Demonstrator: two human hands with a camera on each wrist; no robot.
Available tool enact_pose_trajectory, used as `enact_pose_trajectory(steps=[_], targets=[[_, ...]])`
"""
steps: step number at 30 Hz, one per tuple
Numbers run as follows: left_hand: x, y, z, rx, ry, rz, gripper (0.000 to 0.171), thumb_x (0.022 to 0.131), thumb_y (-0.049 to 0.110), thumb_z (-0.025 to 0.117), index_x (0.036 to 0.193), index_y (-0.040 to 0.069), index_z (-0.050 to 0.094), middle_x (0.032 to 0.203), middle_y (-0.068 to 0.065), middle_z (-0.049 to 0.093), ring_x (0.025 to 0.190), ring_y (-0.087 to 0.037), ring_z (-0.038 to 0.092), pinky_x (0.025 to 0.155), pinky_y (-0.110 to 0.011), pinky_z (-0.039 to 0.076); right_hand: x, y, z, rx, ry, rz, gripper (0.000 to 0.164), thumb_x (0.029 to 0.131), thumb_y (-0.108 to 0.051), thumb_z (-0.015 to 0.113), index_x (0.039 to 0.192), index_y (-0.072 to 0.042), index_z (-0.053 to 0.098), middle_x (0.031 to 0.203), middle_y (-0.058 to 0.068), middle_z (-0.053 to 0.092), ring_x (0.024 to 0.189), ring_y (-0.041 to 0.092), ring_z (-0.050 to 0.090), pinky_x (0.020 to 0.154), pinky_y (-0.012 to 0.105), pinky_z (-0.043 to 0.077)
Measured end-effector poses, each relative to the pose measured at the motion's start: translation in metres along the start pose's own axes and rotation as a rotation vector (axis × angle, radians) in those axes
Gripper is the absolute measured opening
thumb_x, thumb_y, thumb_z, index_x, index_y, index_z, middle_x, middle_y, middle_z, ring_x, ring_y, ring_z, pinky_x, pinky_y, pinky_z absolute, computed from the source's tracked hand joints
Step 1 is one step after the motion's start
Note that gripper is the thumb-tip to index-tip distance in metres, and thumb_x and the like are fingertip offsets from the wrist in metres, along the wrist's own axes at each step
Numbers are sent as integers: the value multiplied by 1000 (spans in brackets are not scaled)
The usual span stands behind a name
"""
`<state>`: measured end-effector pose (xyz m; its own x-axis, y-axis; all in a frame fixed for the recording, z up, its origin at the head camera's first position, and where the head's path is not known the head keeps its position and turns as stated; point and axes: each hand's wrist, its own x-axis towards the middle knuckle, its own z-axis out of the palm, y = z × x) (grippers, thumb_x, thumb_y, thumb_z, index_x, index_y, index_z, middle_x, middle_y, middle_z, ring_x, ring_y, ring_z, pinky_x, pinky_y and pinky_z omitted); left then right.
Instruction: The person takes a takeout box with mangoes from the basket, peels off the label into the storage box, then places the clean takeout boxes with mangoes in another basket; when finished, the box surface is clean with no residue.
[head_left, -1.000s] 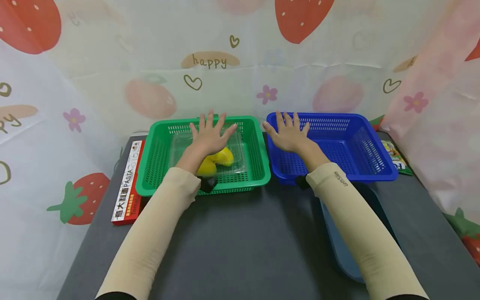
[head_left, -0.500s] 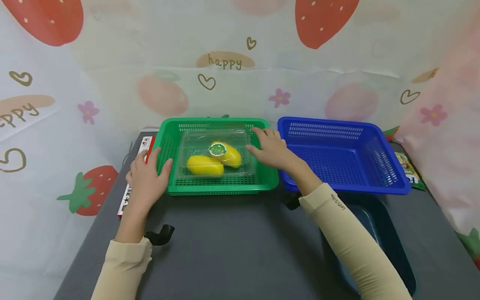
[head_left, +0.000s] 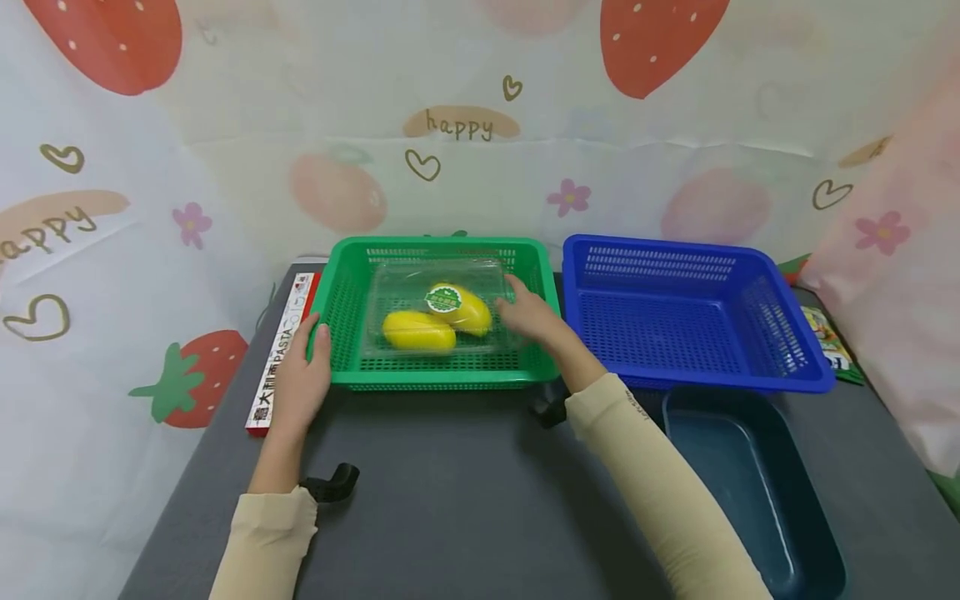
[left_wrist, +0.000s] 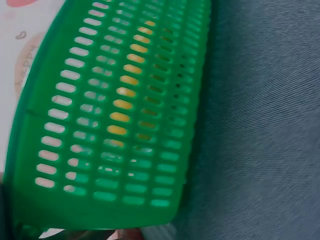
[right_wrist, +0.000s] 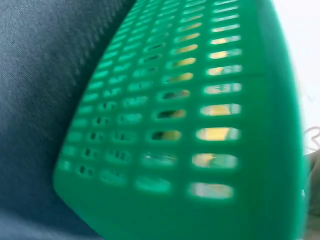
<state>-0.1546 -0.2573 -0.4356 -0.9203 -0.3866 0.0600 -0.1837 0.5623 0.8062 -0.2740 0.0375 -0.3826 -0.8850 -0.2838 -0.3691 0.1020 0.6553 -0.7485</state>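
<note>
A green plastic basket (head_left: 450, 381) stands left of the middle, against the printed backdrop. In it lies a clear plastic box (head_left: 397, 287) holding two yellow, mango-like fruits (head_left: 418, 331), one with a green-and-white sticker. My left hand (head_left: 302, 379) grips the basket's left rim near its front corner, thumb toward me. Over the basket's right side reaches my right hand (head_left: 531, 318), its fingers curled at the box's right edge; the fingertips are partly hidden. Both wrist views are mostly filled by the perforated basket wall (left_wrist: 107, 196), with yellow showing through the slots.
A blue basket (head_left: 697, 379) stands right of the green one. In front of it lies a dark blue tray (head_left: 738, 450), partly under the right forearm. A red-and-white pasta box (head_left: 281, 350) lies at the left, and a green packet (head_left: 832, 346) at the far right.
Both hands were spread over the two baskets. The left hand has come down to the green basket's left rim. The right hand has moved left and down to the clear box.
</note>
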Motion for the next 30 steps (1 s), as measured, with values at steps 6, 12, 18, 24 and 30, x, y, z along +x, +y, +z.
enact_pose_trajectory(steps=[6,12,18,24,30], targets=[[-2,-2,4,-4,69,-34,57,100,53,32,150,26,33,152,-11,37,137,-36,34,108,-57,27,4,5,9,189,-61,74,65,105,-31,36,154,-31,-6,161,7,3,139,37,31,86,54,50],[-4,-2,9,-36,108,-45,54,100,52,35,148,29,36,149,-11,41,134,-35,39,106,-57,30,6,12,19,278,-47,43,67,105,-30,35,152,-34,-13,161,7,-1,140,38,29,86,55,50],[-5,-3,12,-57,127,-40,51,100,48,36,147,29,38,149,-8,42,136,-32,38,107,-56,30,6,15,24,297,-9,-7,62,105,-27,32,154,-34,-7,162,3,0,142,36,25,90,55,48],[-3,-4,12,-68,135,-30,49,101,44,38,147,29,39,148,-8,42,136,-31,38,107,-55,31,6,12,26,308,47,-12,59,105,-27,32,153,-37,-1,162,-1,4,132,27,40,91,52,47],[-2,-3,11,-73,137,-39,48,101,43,38,147,29,39,149,-7,42,135,-30,39,107,-56,31,6,6,27,371,70,7,58,105,-27,34,155,-32,3,162,-1,4,144,29,22,93,51,48]])
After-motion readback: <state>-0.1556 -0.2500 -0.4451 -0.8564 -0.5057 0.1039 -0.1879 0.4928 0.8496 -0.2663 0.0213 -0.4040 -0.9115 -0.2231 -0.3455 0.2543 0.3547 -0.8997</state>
